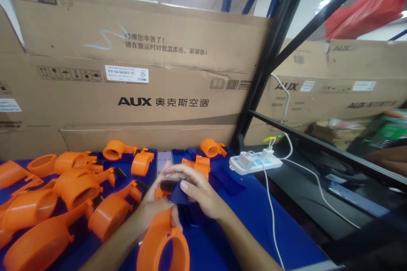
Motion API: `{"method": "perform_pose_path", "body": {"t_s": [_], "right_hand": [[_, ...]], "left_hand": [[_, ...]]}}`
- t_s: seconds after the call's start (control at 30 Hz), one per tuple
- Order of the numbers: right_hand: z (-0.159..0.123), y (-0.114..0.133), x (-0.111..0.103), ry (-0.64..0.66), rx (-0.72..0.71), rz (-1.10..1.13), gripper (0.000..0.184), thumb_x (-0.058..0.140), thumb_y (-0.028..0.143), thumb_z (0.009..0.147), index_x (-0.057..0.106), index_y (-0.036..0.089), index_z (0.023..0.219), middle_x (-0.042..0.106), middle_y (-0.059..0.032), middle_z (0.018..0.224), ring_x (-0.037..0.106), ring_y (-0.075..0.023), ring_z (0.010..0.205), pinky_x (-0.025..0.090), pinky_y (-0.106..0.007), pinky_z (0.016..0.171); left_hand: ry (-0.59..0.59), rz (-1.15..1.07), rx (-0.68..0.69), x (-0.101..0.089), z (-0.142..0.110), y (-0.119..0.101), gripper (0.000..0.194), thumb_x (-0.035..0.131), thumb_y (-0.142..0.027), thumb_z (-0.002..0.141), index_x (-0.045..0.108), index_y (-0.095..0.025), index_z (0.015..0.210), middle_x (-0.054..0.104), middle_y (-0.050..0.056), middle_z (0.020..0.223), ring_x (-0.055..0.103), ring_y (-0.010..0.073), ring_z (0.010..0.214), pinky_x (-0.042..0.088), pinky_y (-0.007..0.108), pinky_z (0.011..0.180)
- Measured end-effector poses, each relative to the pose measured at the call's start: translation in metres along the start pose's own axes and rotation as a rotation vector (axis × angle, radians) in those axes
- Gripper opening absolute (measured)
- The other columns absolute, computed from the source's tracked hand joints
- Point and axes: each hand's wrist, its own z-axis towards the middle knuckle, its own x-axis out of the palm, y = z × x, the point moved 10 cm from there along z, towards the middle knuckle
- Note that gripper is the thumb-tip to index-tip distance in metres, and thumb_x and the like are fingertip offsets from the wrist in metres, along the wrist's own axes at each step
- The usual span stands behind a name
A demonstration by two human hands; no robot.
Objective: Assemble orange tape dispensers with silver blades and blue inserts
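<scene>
My left hand is closed around the narrow arm of an orange plastic ring-shaped part, whose wide ring hangs toward me. At its far end a black tip shows between my hands. My right hand pinches a small dark blue cloth piece between thumb and fingers, against the part just below the black tip. The left fingertips are partly hidden behind the part and the cloth. Right behind my hands lie a phone and another orange part.
Several similar orange parts crowd the left of the blue-covered table. More blue cloth lies to the right. A white power strip with trailing cables sits by a black metal frame. Large cardboard walls the back.
</scene>
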Motion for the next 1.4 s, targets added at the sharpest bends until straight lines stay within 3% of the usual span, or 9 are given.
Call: {"method": "perform_pose_path", "body": {"t_s": [0.13, 0.23, 0.43, 0.6, 0.73, 0.83, 1.1, 1.27, 1.4], "right_hand": [[0.001, -0.006, -0.010, -0.085, -0.006, 0.015, 0.041, 0.064, 0.057, 0.094, 0.060, 0.025, 0.120, 0.068, -0.0086, 0.111, 0.067, -0.0254, 0.102, 0.056, -0.039, 0.089], [0.001, -0.009, -0.020, -0.175, -0.030, -0.051, 0.037, 0.069, 0.054, 0.092, 0.058, 0.025, 0.113, 0.065, -0.0054, 0.100, 0.064, -0.0216, 0.091, 0.055, -0.035, 0.081], [0.003, -0.015, -0.018, -0.212, 0.008, -0.101, 0.034, 0.072, 0.049, 0.090, 0.049, 0.026, 0.097, 0.057, 0.0006, 0.087, 0.056, -0.0151, 0.071, 0.052, -0.027, 0.059], [0.004, -0.019, -0.015, -0.212, 0.042, -0.122, 0.031, 0.070, 0.049, 0.093, 0.049, 0.026, 0.098, 0.061, -0.0012, 0.091, 0.059, -0.0156, 0.072, 0.051, -0.026, 0.056], [0.003, -0.012, -0.027, -0.256, 0.029, -0.225, 0.027, 0.050, 0.048, 0.104, 0.058, 0.025, 0.116, 0.067, -0.0035, 0.094, 0.063, -0.0171, 0.076, 0.053, -0.028, 0.064], [-0.003, -0.001, -0.043, -0.275, 0.036, -0.348, 0.029, 0.046, 0.043, 0.106, 0.063, 0.022, 0.095, 0.064, -0.0010, 0.079, 0.059, -0.0156, 0.069, 0.048, -0.027, 0.061], [-0.043, -0.037, -0.035, 0.343, 0.548, -0.691, 0.023, 0.085, 0.033, 0.075, 0.067, 0.019, 0.077, 0.059, 0.0055, 0.058, 0.049, -0.0092, 0.050, 0.030, -0.021, 0.044], [-0.045, -0.043, -0.019, 0.454, 0.540, -0.824, 0.015, 0.084, 0.025, 0.071, 0.070, 0.020, 0.071, 0.061, 0.0049, 0.060, 0.050, -0.0098, 0.052, 0.026, -0.023, 0.044], [-0.038, -0.024, -0.017, 0.385, 0.407, -0.766, 0.017, 0.076, 0.013, 0.070, 0.061, 0.020, 0.067, 0.053, 0.0079, 0.056, 0.040, -0.0074, 0.049, 0.023, -0.023, 0.045]], "left_hand": [[0.151, 0.053, -0.031, 0.015, -0.001, -0.005, 0.091, 0.093, -0.031, 0.067, 0.052, -0.028, 0.148, 0.078, 0.012, 0.092, 0.077, 0.0293, 0.066, 0.060, 0.037, 0.063], [0.214, 0.068, 0.057, 0.020, 0.001, -0.016, 0.082, 0.091, -0.026, 0.071, 0.057, -0.032, 0.145, 0.069, 0.016, 0.133, 0.079, 0.0334, 0.088, 0.062, 0.044, 0.077], [0.065, 0.227, 0.325, 0.010, 0.000, -0.038, 0.048, 0.083, -0.024, 0.080, 0.073, -0.023, 0.127, 0.069, 0.012, 0.137, 0.058, 0.0338, 0.135, 0.049, 0.040, 0.111], [0.023, 0.225, 0.294, 0.007, 0.002, -0.038, 0.047, 0.083, -0.025, 0.079, 0.074, -0.021, 0.124, 0.071, 0.013, 0.135, 0.061, 0.0327, 0.131, 0.050, 0.038, 0.109], [-0.007, 0.082, 0.153, -0.008, 0.010, -0.023, 0.060, 0.084, -0.032, 0.078, 0.066, -0.022, 0.134, 0.074, 0.014, 0.126, 0.074, 0.0340, 0.106, 0.062, 0.041, 0.086], [-0.016, -0.054, 0.057, -0.017, 0.013, -0.014, 0.069, 0.077, -0.045, 0.082, 0.056, -0.022, 0.143, 0.078, 0.015, 0.112, 0.078, 0.0323, 0.082, 0.063, 0.040, 0.068], [0.060, -0.146, 0.054, -0.014, 0.010, -0.013, 0.074, 0.066, -0.047, 0.089, 0.042, -0.021, 0.155, 0.080, 0.013, 0.104, 0.077, 0.0284, 0.073, 0.061, 0.038, 0.065], [0.028, -0.129, 0.052, -0.017, 0.011, -0.011, 0.068, 0.064, -0.048, 0.092, 0.046, -0.020, 0.152, 0.080, 0.012, 0.098, 0.076, 0.0280, 0.069, 0.060, 0.038, 0.063], [0.046, -0.119, 0.014, -0.014, 0.011, -0.009, 0.066, 0.061, -0.053, 0.091, 0.056, -0.013, 0.144, 0.080, 0.014, 0.089, 0.076, 0.0293, 0.069, 0.059, 0.036, 0.059]]}}
